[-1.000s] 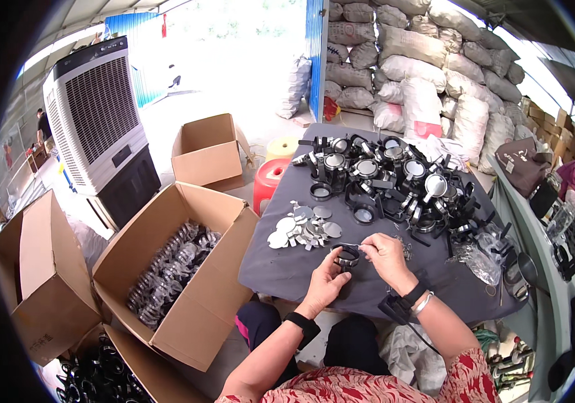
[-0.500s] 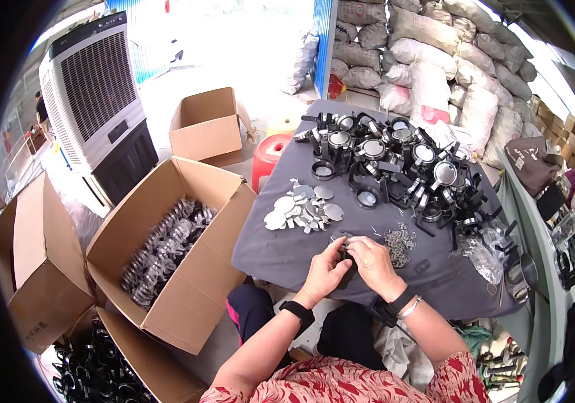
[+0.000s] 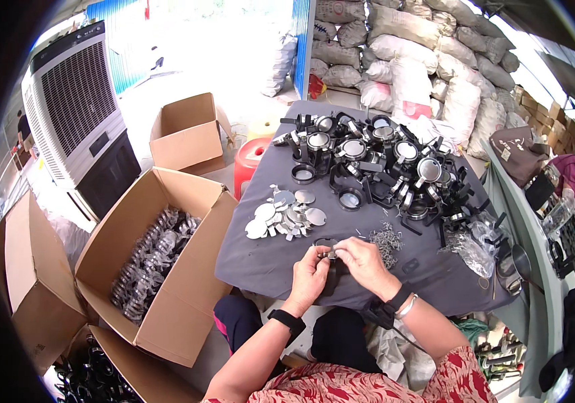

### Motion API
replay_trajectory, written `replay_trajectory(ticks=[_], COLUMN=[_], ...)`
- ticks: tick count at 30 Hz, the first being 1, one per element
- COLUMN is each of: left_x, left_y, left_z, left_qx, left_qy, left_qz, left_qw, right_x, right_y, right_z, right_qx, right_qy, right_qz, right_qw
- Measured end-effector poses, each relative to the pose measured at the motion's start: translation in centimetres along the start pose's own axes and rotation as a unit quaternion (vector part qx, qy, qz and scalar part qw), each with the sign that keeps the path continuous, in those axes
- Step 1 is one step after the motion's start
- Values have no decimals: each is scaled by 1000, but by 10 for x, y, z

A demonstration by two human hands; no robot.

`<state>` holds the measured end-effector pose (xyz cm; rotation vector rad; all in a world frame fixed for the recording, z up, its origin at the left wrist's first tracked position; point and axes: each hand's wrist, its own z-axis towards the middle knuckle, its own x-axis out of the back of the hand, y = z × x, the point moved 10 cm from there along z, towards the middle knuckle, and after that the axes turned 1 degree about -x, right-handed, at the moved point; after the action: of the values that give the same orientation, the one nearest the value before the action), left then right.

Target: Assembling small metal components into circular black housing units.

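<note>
At the table's near edge, my left hand [image 3: 309, 277] is closed on a black ring-shaped part with a handle [image 3: 330, 279]; its handle hangs down between my hands. My right hand [image 3: 366, 264] has its fingers pinched together at the ring's near edge. What those fingertips hold is too small to tell. Beyond my left hand lies a pile of flat silver metal discs [image 3: 287, 213]. Beside my right fingers is a heap of small metal pins [image 3: 387, 244]. Farther back, many black ring parts with silver lids [image 3: 405, 152] are piled up.
The grey cloth-covered table [image 3: 254, 258] has clear plastic bags [image 3: 479, 245] and a metal ladle [image 3: 519, 260] at its right. An open carton [image 3: 187, 299] of wrapped parts stands at the left, near a red stool [image 3: 247, 161]. Another person [image 3: 573, 174] sits far right.
The view has shifted slightly, moving the scene left. My hands have drawn a little apart, uncovering more of the black part. My right fingers now pinch at its edge.
</note>
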<state>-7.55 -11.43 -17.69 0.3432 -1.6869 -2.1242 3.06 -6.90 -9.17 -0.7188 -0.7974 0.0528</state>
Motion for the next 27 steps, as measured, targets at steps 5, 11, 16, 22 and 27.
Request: replay_trajectory(ticks=[5, 11, 16, 22, 27], left_x=[-3, 2, -1, -5, -7], left_y=[12, 14, 6, -4, -3], left_z=[-2, -2, 1, 2, 2], left_qx=[-19, -24, -15, -15, -10], left_qy=[10, 23, 10, -2, -1], left_qz=[12, 11, 10, -13, -22], left_qw=[1000, 999, 1000, 1000, 1000], right_x=[51, 52, 57, 42, 44], right_y=[75, 58, 48, 52, 61], right_z=[17, -6, -62, -86, -83], right_qx=[-126, -127, -144, -139, -162], right_qy=[11, -91, -71, -62, -59], right_qz=[-132, -160, -106, -89, -40], right_qw=[983, 975, 981, 984, 984])
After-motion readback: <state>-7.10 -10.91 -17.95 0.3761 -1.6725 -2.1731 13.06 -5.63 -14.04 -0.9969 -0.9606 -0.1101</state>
